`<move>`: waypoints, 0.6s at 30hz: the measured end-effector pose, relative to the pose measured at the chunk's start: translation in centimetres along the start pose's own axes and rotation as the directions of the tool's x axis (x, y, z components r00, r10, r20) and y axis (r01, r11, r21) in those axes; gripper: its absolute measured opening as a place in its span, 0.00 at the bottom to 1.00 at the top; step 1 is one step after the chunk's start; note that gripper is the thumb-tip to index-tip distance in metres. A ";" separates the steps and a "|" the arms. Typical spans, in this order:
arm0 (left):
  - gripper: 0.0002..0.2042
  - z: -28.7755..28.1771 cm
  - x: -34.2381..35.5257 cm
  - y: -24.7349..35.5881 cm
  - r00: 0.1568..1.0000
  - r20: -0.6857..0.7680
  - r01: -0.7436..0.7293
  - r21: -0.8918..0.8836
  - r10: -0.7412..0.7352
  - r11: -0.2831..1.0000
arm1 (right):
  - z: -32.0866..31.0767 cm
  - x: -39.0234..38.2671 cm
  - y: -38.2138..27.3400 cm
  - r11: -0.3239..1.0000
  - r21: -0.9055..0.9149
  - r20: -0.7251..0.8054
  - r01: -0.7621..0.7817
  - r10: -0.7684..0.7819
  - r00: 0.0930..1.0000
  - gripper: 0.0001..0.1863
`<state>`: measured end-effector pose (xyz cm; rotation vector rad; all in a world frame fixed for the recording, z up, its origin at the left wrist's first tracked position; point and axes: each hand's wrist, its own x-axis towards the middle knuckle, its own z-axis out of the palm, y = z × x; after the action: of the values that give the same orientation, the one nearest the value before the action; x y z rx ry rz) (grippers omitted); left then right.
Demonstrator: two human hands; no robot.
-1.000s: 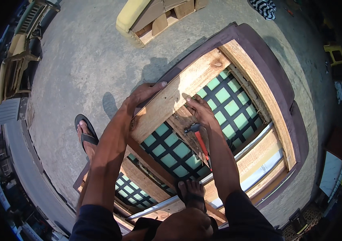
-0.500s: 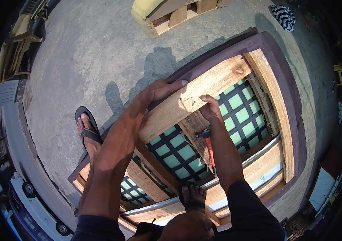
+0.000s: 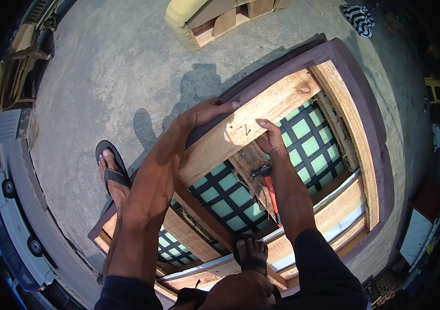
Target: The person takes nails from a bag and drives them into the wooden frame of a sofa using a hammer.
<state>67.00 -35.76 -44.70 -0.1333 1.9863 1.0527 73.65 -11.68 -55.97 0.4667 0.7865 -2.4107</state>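
A sofa frame of bare wood and dark purple fabric (image 3: pixel 357 72) lies underside up beneath me, with black webbing (image 3: pixel 220 188) woven over pale green foam. Along its far side runs a light wooden board (image 3: pixel 277 106) with a dark pencil mark. My left hand (image 3: pixel 204 112) grips the frame's outer edge beside this board, thumb along the fabric; its other fingers are hidden. My right hand (image 3: pixel 270 137) holds the board's inner edge, thumb on top and fingers mostly underneath. A hammer (image 3: pixel 270 194) with a red handle lies on a cross slat, close to my right forearm.
One sandalled foot (image 3: pixel 252 256) stands inside the frame, the other (image 3: pixel 112 165) on the concrete floor (image 3: pixel 101 67). A yellow upholstered piece (image 3: pixel 186 26) stands ahead, a striped cloth (image 3: pixel 358 20) lies far right. At left are a wooden chair frame (image 3: pixel 16 77) and a white vehicle (image 3: pixel 21 222).
Both hands keep their hold on the frame and board. The whole view has shifted slightly; the hammer stays on its slat.
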 end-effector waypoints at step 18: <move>0.55 -0.3 -0.4 -1.8 0.999 -0.010 -0.051 -0.072 0.051 0.996 | 5.6 -8.3 1.2 0.337 -0.923 -0.339 -0.184 -0.488 0.805 0.30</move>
<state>67.88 -37.20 -45.46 -0.1266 1.9688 1.1594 80.00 -12.65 -48.28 0.6140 2.4121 -1.4333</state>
